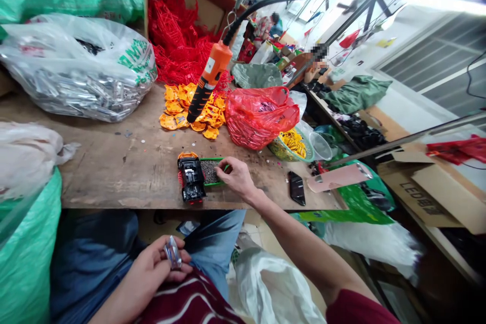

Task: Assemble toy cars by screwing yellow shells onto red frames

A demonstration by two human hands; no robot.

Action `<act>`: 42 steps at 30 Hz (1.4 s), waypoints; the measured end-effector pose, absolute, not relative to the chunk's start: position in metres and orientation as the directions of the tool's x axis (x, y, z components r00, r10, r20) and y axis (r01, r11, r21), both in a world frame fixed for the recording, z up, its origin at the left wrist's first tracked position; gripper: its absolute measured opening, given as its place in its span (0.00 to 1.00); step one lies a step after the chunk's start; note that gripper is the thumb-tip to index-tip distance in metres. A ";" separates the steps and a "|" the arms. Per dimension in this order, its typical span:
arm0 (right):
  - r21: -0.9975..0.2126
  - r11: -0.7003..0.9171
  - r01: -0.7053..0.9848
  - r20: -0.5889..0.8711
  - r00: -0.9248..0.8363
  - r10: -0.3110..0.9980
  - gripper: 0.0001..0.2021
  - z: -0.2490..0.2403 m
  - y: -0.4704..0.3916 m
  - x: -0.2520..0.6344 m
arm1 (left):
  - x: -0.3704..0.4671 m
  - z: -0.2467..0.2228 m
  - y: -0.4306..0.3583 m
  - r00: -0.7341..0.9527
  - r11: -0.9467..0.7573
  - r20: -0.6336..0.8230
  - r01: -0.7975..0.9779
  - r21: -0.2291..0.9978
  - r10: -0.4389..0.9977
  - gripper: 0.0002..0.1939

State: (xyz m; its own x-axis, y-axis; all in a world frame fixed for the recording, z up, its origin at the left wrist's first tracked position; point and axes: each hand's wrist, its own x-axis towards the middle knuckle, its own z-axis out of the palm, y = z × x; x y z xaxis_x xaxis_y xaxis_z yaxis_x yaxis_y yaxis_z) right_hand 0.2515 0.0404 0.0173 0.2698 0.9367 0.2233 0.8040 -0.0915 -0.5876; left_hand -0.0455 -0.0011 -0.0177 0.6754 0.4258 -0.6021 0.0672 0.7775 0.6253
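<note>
Probably picking screws (pixel 209 171) from the tray (pixel 213 184) at our right hand (pixel 238 177), its hold unclear, we grasped a silvery part (pixel 173 253) in our left hand (pixel 159 263), likely needing a fine pinch next.

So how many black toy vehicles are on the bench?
1: the toy vehicle, at the left end of the green tray, opposite the right hand. Others could be hidden.
</note>
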 end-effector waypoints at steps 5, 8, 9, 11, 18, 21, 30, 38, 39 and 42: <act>-0.611 -0.085 0.787 0.227 0.278 0.933 0.03 0.017 0.042 0.250 | -0.046 -0.014 0.002 0.683 0.783 -0.596 0.057 0.619 0.422 0.16; -0.628 -0.079 0.774 0.227 0.280 0.933 0.04 0.018 0.043 0.250 | -0.046 -0.010 0.003 0.679 0.782 -0.596 0.050 0.621 0.429 0.16; -0.632 -0.077 0.771 0.228 0.280 0.932 0.04 0.018 0.043 0.250 | -0.046 -0.009 0.003 0.675 0.782 -0.599 0.052 0.621 0.430 0.16; -0.638 -0.073 0.767 0.234 0.283 0.930 0.06 0.019 0.043 0.250 | -0.046 -0.007 0.004 0.669 0.784 -0.608 0.059 0.617 0.428 0.16; -0.657 -0.071 0.751 0.245 0.301 0.922 0.06 0.020 0.042 0.251 | -0.046 -0.006 0.004 0.669 0.796 -0.606 0.035 0.605 0.431 0.15; -0.671 -0.076 0.737 0.256 0.327 0.910 0.06 0.028 0.036 0.243 | -0.048 -0.007 0.002 0.670 0.795 -0.595 0.011 0.606 0.444 0.14; -0.751 0.141 0.645 0.116 -0.080 0.990 0.04 0.061 -0.037 0.152 | -0.047 -0.006 0.002 0.661 0.830 -0.594 -0.079 0.552 0.458 0.13; -0.756 0.113 0.645 0.012 -0.158 0.987 0.07 0.020 -0.062 0.126 | -0.042 -0.003 0.001 0.649 0.848 -0.601 -0.135 0.512 0.466 0.12; -0.752 0.092 0.652 -0.004 -0.144 0.990 0.07 0.017 -0.062 0.125 | -0.042 -0.003 0.001 0.645 0.845 -0.599 -0.143 0.516 0.475 0.12; -0.704 0.069 0.707 -0.028 -0.125 0.992 0.10 0.011 -0.064 0.122 | -0.040 -0.002 0.001 0.641 0.830 -0.581 -0.167 0.532 0.501 0.11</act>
